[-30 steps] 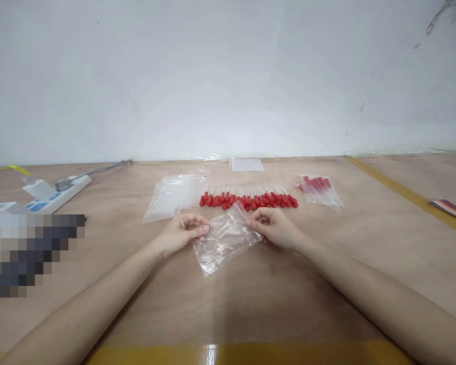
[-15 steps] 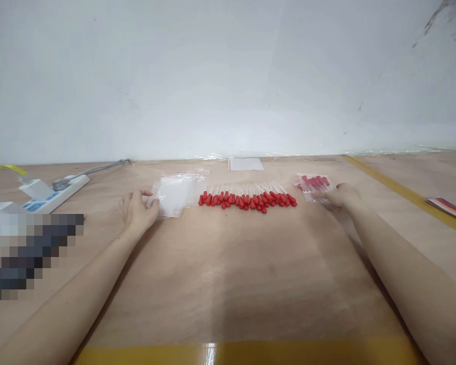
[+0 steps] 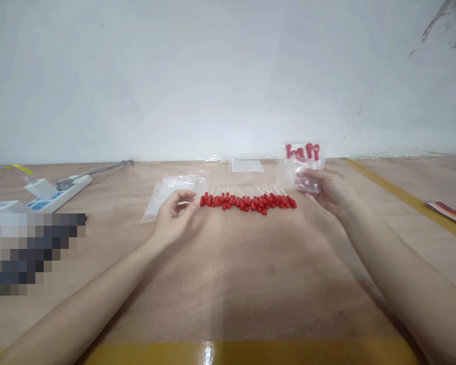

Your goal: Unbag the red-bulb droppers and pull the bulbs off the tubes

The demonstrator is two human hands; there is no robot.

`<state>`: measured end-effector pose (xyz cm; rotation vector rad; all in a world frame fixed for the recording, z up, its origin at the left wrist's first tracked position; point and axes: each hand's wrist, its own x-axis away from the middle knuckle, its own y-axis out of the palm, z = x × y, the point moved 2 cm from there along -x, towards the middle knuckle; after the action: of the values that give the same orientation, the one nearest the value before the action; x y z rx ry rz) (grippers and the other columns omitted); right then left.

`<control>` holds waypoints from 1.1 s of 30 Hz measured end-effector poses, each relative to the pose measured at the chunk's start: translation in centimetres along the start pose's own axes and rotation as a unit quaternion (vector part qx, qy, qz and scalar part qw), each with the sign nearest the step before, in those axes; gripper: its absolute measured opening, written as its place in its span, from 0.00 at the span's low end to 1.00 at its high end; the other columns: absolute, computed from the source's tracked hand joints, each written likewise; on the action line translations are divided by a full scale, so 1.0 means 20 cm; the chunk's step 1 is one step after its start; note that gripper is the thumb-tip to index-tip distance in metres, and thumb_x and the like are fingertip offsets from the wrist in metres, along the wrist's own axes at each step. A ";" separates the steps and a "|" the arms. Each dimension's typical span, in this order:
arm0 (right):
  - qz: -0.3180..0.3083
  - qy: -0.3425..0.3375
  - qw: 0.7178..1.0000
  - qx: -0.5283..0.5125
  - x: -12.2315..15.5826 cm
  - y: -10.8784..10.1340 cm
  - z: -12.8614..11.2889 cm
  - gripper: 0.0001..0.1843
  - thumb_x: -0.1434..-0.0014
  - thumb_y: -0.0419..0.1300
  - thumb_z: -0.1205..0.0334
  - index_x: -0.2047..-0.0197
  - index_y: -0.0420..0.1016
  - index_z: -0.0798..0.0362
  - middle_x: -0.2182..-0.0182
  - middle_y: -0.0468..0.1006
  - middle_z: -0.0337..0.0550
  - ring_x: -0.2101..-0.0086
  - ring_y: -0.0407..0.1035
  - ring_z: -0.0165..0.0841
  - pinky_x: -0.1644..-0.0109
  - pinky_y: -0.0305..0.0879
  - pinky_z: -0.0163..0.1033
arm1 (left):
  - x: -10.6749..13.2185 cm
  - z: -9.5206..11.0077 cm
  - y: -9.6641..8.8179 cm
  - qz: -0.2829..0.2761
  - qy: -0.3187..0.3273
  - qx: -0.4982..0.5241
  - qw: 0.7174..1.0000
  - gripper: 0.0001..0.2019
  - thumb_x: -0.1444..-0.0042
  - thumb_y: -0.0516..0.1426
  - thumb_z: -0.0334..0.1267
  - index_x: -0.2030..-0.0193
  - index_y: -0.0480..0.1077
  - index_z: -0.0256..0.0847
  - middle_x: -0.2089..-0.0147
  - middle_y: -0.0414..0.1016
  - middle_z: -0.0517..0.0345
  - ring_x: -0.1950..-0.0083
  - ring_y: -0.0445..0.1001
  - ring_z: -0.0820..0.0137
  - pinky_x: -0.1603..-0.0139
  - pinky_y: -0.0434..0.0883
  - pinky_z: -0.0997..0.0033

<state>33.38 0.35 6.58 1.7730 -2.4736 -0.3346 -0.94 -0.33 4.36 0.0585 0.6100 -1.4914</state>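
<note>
My right hand (image 3: pixel 325 191) holds up a clear plastic bag (image 3: pixel 303 161) with several red-bulbed droppers inside, lifted off the table at the right end of the row. A row of loose droppers with red bulbs (image 3: pixel 249 199) lies across the middle of the table. My left hand (image 3: pixel 173 218) hovers at the left end of that row, fingers loosely curled, next to a stack of empty clear bags (image 3: pixel 167 191). I see nothing in the left hand.
A white power strip (image 3: pixel 57 190) with a grey cable lies at the far left, beside a blurred-out patch. A small flat bag (image 3: pixel 246 166) lies by the wall. Coloured sheets (image 3: pixel 450 212) sit at the right edge. Yellow tape (image 3: pixel 403 195) marks the table.
The empty bag both hands held a second ago is gone from them. My right hand reached right and lifted the filled dropper bag; my left went to the bag stack, then toward the row.
</note>
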 end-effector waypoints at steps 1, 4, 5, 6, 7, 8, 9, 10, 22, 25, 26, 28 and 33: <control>-0.051 0.022 0.998 -0.021 0.09 0.10 0.01 0.09 0.57 0.60 0.71 0.68 0.68 0.56 0.73 0.74 0.41 0.73 0.69 0.28 0.67 0.68 0.35 | 0.03 0.03 0.06 -0.056 -0.028 0.041 0.997 0.16 0.51 0.58 0.45 0.58 0.66 0.38 0.57 0.69 0.53 0.55 0.69 0.67 0.53 0.66 0.65; -0.162 0.120 0.979 -0.037 0.37 0.35 0.14 0.13 0.58 0.64 0.66 0.67 0.68 0.55 0.72 0.75 0.42 0.71 0.71 0.31 0.64 0.70 0.38 | 0.09 0.07 0.20 -0.155 -0.137 0.210 0.956 0.22 0.48 0.56 0.50 0.50 0.62 0.39 0.52 0.68 0.50 0.54 0.69 0.66 0.53 0.66 0.63; -0.204 0.148 0.967 -0.033 0.45 0.42 0.19 0.16 0.58 0.65 0.64 0.64 0.67 0.55 0.70 0.76 0.42 0.70 0.71 0.31 0.63 0.69 0.39 | 0.10 0.07 0.23 -0.169 -0.164 0.251 0.939 0.23 0.48 0.55 0.50 0.49 0.61 0.40 0.52 0.68 0.51 0.55 0.70 0.67 0.55 0.68 0.64; -0.236 0.157 0.958 -0.037 0.52 0.46 0.24 0.20 0.59 0.66 0.63 0.62 0.67 0.54 0.68 0.76 0.42 0.69 0.71 0.31 0.62 0.69 0.39 | 0.10 0.06 0.24 -0.178 -0.181 0.275 0.927 0.22 0.47 0.55 0.50 0.49 0.61 0.41 0.54 0.69 0.52 0.58 0.71 0.68 0.58 0.68 0.65; -0.282 0.166 0.944 -0.038 0.57 0.49 0.28 0.24 0.61 0.68 0.64 0.59 0.66 0.53 0.67 0.76 0.41 0.68 0.71 0.32 0.61 0.69 0.40 | 0.10 0.06 0.25 -0.190 -0.186 0.280 0.922 0.21 0.47 0.55 0.49 0.50 0.62 0.41 0.56 0.70 0.54 0.60 0.71 0.70 0.60 0.69 0.67; -0.317 0.165 0.933 -0.040 0.59 0.51 0.32 0.27 0.63 0.69 0.64 0.57 0.66 0.53 0.65 0.75 0.41 0.65 0.71 0.32 0.59 0.69 0.40 | 0.10 0.05 0.25 -0.209 -0.183 0.272 0.921 0.20 0.48 0.56 0.48 0.52 0.63 0.40 0.59 0.71 0.55 0.62 0.71 0.71 0.61 0.69 0.69; -0.335 0.166 0.926 -0.047 0.60 0.51 0.34 0.27 0.62 0.69 0.64 0.57 0.66 0.52 0.64 0.75 0.41 0.64 0.71 0.32 0.57 0.68 0.40 | 0.09 0.04 0.25 -0.235 -0.178 0.255 0.921 0.19 0.49 0.58 0.47 0.53 0.64 0.39 0.62 0.71 0.57 0.63 0.71 0.71 0.62 0.68 0.71; -0.343 0.176 0.922 -0.050 0.58 0.50 0.36 0.26 0.61 0.69 0.62 0.58 0.67 0.53 0.63 0.75 0.41 0.63 0.71 0.31 0.57 0.68 0.40 | 0.08 0.03 0.24 -0.266 -0.176 0.235 0.918 0.20 0.50 0.59 0.45 0.52 0.64 0.39 0.64 0.71 0.58 0.64 0.70 0.72 0.63 0.68 0.72; -0.356 0.220 0.895 0.153 0.43 0.44 0.37 0.13 0.56 0.65 0.60 0.66 0.75 0.58 0.77 0.74 0.38 0.76 0.68 0.24 0.72 0.69 0.30 | 0.04 -0.04 0.20 -0.407 -0.046 -0.010 0.912 0.23 0.44 0.53 0.42 0.43 0.55 0.41 0.64 0.69 0.58 0.66 0.69 0.72 0.63 0.67 0.71; -0.326 0.231 0.905 0.148 0.43 0.45 0.38 0.08 0.51 0.62 0.62 0.73 0.72 0.59 0.80 0.73 0.38 0.78 0.67 0.25 0.73 0.69 0.32 | 0.04 -0.02 0.20 -0.369 0.026 -0.073 0.926 0.22 0.45 0.53 0.41 0.43 0.57 0.41 0.58 0.69 0.54 0.61 0.70 0.70 0.61 0.68 0.68; -0.324 0.237 0.906 0.136 0.43 0.45 0.38 0.08 0.50 0.61 0.61 0.74 0.71 0.58 0.80 0.73 0.38 0.78 0.67 0.25 0.73 0.69 0.32 | 0.05 0.00 0.20 -0.349 0.065 -0.102 0.929 0.21 0.45 0.54 0.40 0.44 0.59 0.42 0.54 0.69 0.52 0.58 0.69 0.68 0.58 0.68 0.66; -0.327 0.243 0.906 0.113 0.42 0.45 0.39 0.09 0.51 0.62 0.60 0.75 0.69 0.57 0.80 0.73 0.36 0.79 0.67 0.24 0.74 0.68 0.32 | 0.06 0.04 0.21 -0.312 0.154 -0.156 0.924 0.19 0.45 0.54 0.38 0.46 0.62 0.44 0.48 0.66 0.52 0.50 0.67 0.66 0.51 0.66 0.63; -0.351 0.226 0.904 0.096 0.41 0.43 0.39 0.17 0.58 0.66 0.53 0.75 0.67 0.58 0.82 0.69 0.33 0.80 0.64 0.23 0.75 0.65 0.31 | 0.08 0.11 0.24 -0.269 0.326 -0.187 0.887 0.14 0.42 0.49 0.31 0.51 0.68 0.46 0.48 0.66 0.53 0.46 0.63 0.66 0.46 0.63 0.61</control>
<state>21.15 -3.79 0.37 2.4335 -1.5394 0.2790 4.16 -2.20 3.97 0.0982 1.5523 -1.8615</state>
